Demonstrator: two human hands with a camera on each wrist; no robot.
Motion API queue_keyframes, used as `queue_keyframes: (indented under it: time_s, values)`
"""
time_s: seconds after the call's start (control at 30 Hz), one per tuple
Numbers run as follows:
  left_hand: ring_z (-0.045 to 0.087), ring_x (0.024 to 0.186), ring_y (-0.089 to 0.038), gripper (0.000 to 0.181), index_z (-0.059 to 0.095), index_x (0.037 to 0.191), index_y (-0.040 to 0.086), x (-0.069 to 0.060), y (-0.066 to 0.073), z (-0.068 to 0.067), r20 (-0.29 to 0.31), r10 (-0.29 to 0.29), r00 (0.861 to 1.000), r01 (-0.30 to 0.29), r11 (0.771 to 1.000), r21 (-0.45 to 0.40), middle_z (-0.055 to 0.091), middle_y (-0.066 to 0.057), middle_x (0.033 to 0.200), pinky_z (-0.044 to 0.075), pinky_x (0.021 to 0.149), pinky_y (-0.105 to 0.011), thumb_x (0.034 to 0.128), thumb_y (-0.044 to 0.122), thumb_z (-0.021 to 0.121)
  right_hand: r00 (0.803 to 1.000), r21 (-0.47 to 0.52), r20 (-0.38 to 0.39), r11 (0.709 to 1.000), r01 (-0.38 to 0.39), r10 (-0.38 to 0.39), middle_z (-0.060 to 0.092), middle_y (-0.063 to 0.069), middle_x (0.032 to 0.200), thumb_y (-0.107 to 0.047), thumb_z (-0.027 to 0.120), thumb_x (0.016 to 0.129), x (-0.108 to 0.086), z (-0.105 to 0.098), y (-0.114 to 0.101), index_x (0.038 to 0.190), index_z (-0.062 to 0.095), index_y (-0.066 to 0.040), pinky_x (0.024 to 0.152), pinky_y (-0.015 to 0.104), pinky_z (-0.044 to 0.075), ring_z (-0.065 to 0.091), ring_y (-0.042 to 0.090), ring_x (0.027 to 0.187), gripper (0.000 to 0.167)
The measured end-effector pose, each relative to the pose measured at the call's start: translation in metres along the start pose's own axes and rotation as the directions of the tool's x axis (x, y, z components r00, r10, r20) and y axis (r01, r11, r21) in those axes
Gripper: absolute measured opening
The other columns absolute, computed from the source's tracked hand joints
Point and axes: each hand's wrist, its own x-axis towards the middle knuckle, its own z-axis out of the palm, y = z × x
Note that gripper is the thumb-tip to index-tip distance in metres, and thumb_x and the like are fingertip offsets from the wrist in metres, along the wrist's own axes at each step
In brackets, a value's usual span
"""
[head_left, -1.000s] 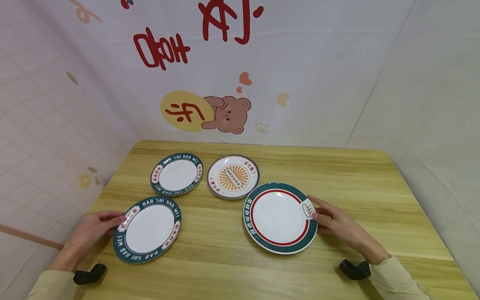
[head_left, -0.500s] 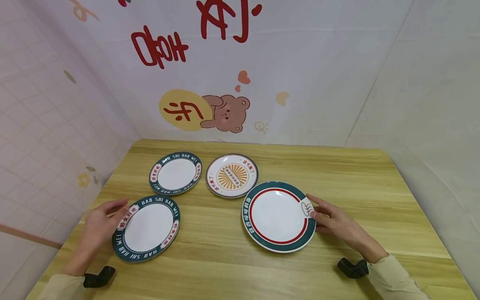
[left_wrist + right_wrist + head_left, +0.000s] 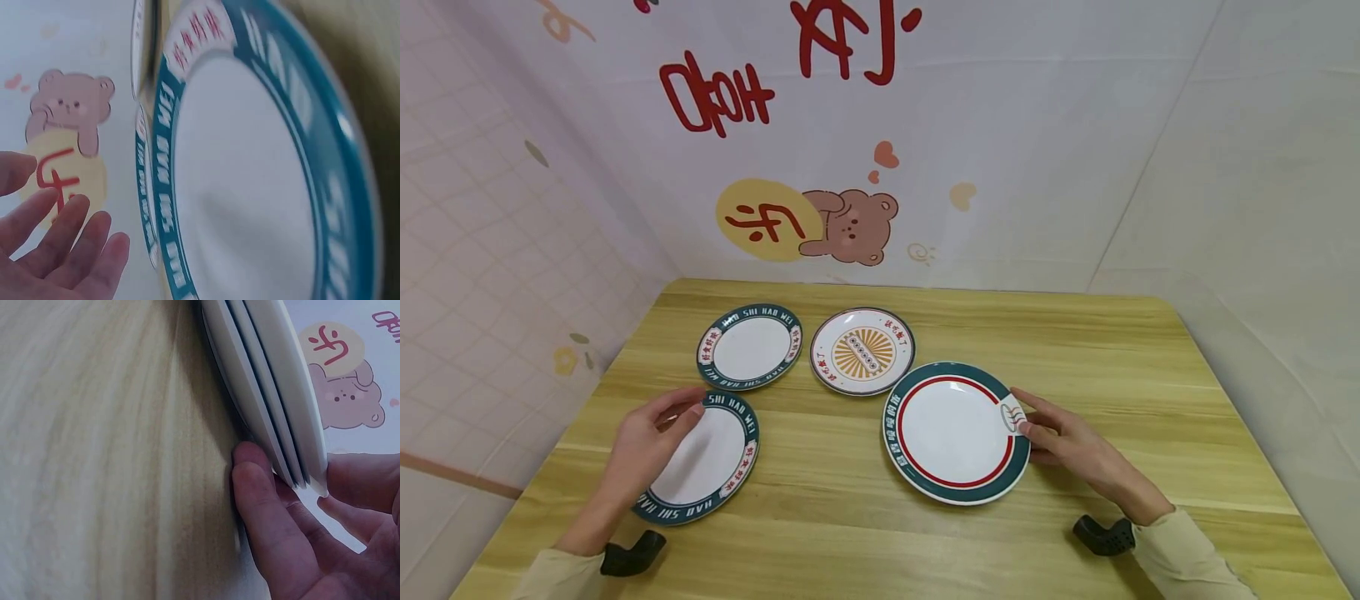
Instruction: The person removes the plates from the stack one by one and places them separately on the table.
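Green-rimmed, red-ringed white plate (image 3: pixel 955 432)

R wrist: plates (image 3: pixel 287 394) cut off; poss. 3, unclear.

The left hand (image 3: pixel 657 432) left the rim of the near left plate (image 3: pixel 718 454), which its thumb had overlapped a second earlier, and moved forward and rightward above it, covering the red-lettered label (visible half a second before). The sleeve (image 3: pixel 561 575) shifted rightward too.

Plate stack (image 3: pixel 955 433), top one green-rimmed, red-ringed; lettered green-rimmed plate (image 3: pixel 717 454) flat to left.
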Motion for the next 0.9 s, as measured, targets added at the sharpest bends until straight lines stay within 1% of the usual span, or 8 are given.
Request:
queue_keyframes:
  time_s: [0.13, 0.23, 0.37, 0.47, 0.57, 0.63, 0.7, 0.9]
  values:
    - [0.051, 0.106, 0.018, 0.037, 0.064, 0.134, -0.003, -0.001, 0.01, 0.01, 0.04, 0.023, 0.999, -0.021, 0.998, -0.053, 0.067, -0.02, 0.131, 0.041, 0.089, 0.001, 0.105, 0.02, 0.063, 1.0, -0.003, -0.002, 1.0, 0.0, 0.0, 0.042, 0.034, 0.149, -0.023, 0.057, 0.108, 0.0, 0.0, 0.0, 0.165, 0.027, -0.012, 0.094, 0.04, 0.061, 0.063, 0.035, 0.119, 0.065]
    - [0.061, 0.114, 0.002, 0.037, 0.064, 0.136, 0.0, -0.002, 0.02, 0.017, 0.068, 0.027, 0.997, -0.022, 0.997, -0.07, 0.068, -0.017, 0.132, 0.042, 0.091, -0.001, 0.1051, 0.02, 0.063, 1.0, -0.001, -0.005, 1.0, 0.001, -0.001, 0.042, 0.034, 0.148, -0.023, 0.057, 0.108, 0.0, 0.0, 0.0, 0.165, 0.027, -0.012, 0.093, 0.04, 0.061, 0.064, 0.035, 0.119, 0.064]
    - [0.064, 0.117, -0.012, 0.038, 0.063, 0.139, 0.003, -0.003, 0.031, 0.026, 0.114, 0.024, 0.993, -0.014, 0.996, -0.086, 0.068, -0.014, 0.133, 0.045, 0.091, -0.004, 0.1055, 0.022, 0.063, 1.0, 0.001, -0.006, 1.0, 0.003, -0.003, 0.042, 0.035, 0.148, -0.023, 0.056, 0.108, -0.001, 0.0, 0.0, 0.164, 0.027, -0.011, 0.093, 0.04, 0.061, 0.064, 0.035, 0.118, 0.064]
    - [0.064, 0.115, -0.009, 0.037, 0.063, 0.138, 0.002, -0.004, 0.037, 0.034, 0.136, 0.044, 0.99, -0.026, 0.991, -0.13, 0.069, -0.013, 0.132, 0.048, 0.092, -0.007, 0.1052, 0.02, 0.063, 1.0, 0.002, -0.006, 1.0, 0.004, -0.004, 0.042, 0.035, 0.148, -0.022, 0.056, 0.108, -0.001, 0.0, 0.0, 0.164, 0.027, -0.011, 0.093, 0.04, 0.061, 0.064, 0.035, 0.118, 0.064]
    - [0.066, 0.117, -0.017, 0.036, 0.062, 0.138, 0.002, -0.004, 0.042, 0.043, 0.157, 0.058, 0.986, -0.029, 0.984, -0.178, 0.069, -0.013, 0.132, 0.049, 0.094, -0.009, 0.1049, 0.016, 0.063, 1.0, 0.003, -0.005, 1.0, 0.005, -0.005, 0.042, 0.035, 0.148, -0.022, 0.056, 0.109, -0.001, 0.0, 0.0, 0.164, 0.027, -0.01, 0.093, 0.04, 0.061, 0.064, 0.035, 0.118, 0.064]
    - [0.066, 0.121, -0.025, 0.037, 0.061, 0.139, 0.002, -0.004, 0.045, 0.05, 0.18, 0.055, 0.982, -0.016, 0.978, -0.209, 0.068, -0.013, 0.134, 0.048, 0.095, -0.01, 0.1051, 0.016, 0.063, 1.0, 0.0, -0.006, 1.0, 0.006, -0.006, 0.042, 0.035, 0.148, -0.022, 0.056, 0.109, 0.0, 0.0, 0.0, 0.164, 0.027, -0.01, 0.093, 0.04, 0.061, 0.064, 0.035, 0.117, 0.064]
    - [0.064, 0.124, -0.029, 0.039, 0.06, 0.141, 0.002, -0.004, 0.049, 0.056, 0.204, 0.046, 0.978, 0.004, 0.971, -0.237, 0.067, -0.013, 0.136, 0.047, 0.097, -0.01, 0.1055, 0.019, 0.063, 1.0, -0.001, -0.008, 1.0, 0.008, -0.008, 0.041, 0.036, 0.149, -0.022, 0.056, 0.108, 0.0, 0.0, 0.0, 0.164, 0.027, -0.011, 0.093, 0.04, 0.061, 0.065, 0.035, 0.117, 0.064]
    - [0.062, 0.128, -0.028, 0.043, 0.059, 0.142, 0.003, -0.003, 0.057, 0.072, 0.267, 0.035, 0.963, 0.05, 0.951, -0.305, 0.065, -0.013, 0.138, 0.047, 0.101, -0.015, 0.1051, 0.024, 0.063, 1.0, 0.004, -0.012, 1.0, 0.007, -0.007, 0.041, 0.036, 0.15, -0.021, 0.057, 0.108, 0.0, 0.002, -0.001, 0.165, 0.027, -0.012, 0.093, 0.041, 0.061, 0.065, 0.035, 0.117, 0.064]
